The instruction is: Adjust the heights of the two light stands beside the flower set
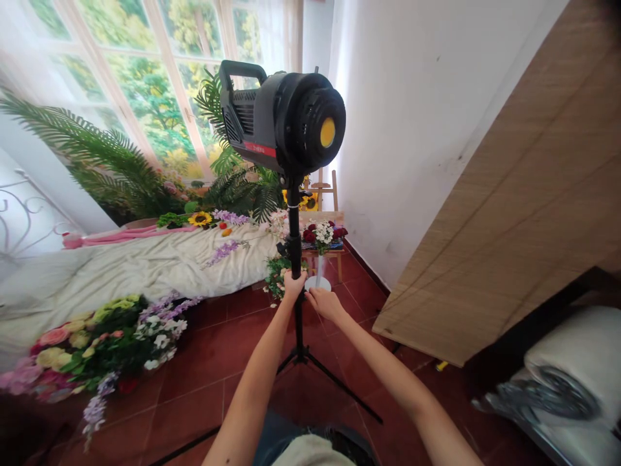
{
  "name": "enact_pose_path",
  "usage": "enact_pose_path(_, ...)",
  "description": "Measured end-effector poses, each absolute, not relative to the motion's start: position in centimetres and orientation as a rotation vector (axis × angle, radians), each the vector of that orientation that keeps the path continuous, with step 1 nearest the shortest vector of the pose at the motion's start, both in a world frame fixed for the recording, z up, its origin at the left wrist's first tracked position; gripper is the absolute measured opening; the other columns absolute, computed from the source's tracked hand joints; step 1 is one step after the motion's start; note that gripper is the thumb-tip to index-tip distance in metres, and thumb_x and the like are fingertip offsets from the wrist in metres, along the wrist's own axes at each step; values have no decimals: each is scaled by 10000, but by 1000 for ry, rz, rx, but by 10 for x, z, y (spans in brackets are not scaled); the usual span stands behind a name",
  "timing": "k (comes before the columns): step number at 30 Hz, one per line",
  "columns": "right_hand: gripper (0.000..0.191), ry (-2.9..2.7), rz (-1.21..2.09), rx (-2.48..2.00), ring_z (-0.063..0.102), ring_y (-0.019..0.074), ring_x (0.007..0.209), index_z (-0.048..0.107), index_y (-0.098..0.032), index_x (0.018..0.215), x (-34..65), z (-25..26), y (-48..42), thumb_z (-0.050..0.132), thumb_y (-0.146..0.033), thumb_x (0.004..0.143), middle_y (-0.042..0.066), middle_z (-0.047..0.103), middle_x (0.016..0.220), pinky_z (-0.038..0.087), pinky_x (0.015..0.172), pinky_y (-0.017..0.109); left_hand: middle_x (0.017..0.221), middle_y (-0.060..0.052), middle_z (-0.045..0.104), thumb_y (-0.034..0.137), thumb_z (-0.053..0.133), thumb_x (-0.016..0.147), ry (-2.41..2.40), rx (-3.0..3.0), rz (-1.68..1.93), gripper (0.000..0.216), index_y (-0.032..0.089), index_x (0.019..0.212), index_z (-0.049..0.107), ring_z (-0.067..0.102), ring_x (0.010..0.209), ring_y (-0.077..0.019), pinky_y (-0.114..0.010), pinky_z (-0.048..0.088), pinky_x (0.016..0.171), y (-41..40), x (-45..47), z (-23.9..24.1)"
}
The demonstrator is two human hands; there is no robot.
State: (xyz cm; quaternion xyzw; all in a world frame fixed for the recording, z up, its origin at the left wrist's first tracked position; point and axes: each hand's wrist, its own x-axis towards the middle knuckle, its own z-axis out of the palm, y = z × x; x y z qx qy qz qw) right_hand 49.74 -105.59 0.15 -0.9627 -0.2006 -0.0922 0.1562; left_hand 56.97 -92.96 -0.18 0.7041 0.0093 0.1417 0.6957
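Note:
A black studio light (284, 120) with a carry handle and a round yellow centre sits on top of a black light stand (294, 223). My left hand (294, 286) is wrapped round the stand's pole, below a clamp collar. Just right of the pole and slightly lower, my right hand (324, 301) is closed, its fingertips drawn together against the stand. Whatever those fingertips pinch is hidden. Below my hands, the stand's legs spread over the red tiled floor (194, 353).
A bed with cream fabric (160, 262) and flowers lies at left, with a bouquet (97, 343) in front. White and red flowers (323, 234) stand behind the pole, near a wooden easel (334, 191). A large tan panel (485, 213) leans at right, beside silver ornate furniture (548, 391).

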Motion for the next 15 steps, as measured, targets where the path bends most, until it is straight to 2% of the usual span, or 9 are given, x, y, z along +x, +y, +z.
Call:
enact_pose_path(3,429,-635,-271,-2755,601,181,808,592,-160,897,508,-12,-1055,253,-416,954,123,663,857,363,642,228,375,50,409,272,597,600,24,1578,293,236,173,446,448,382,375,-63,-187,307,414,-929,568,-1)
enact_pose_path(8,488,-477,-307,-2502,586,153,632,627,-160,847,513,-38,-1050,203,-368,969,84,660,709,346,609,231,387,48,419,276,585,623,-20,1590,265,254,172,441,441,386,379,-61,-187,309,418,-928,568,-3)
enact_pose_path(15,487,-414,-251,-2362,597,175,685,653,-180,872,512,-43,-1052,226,-399,954,81,668,736,379,653,233,450,31,474,312,645,620,39,1612,291,243,153,495,509,453,453,-87,-207,367,477,-929,563,-3)
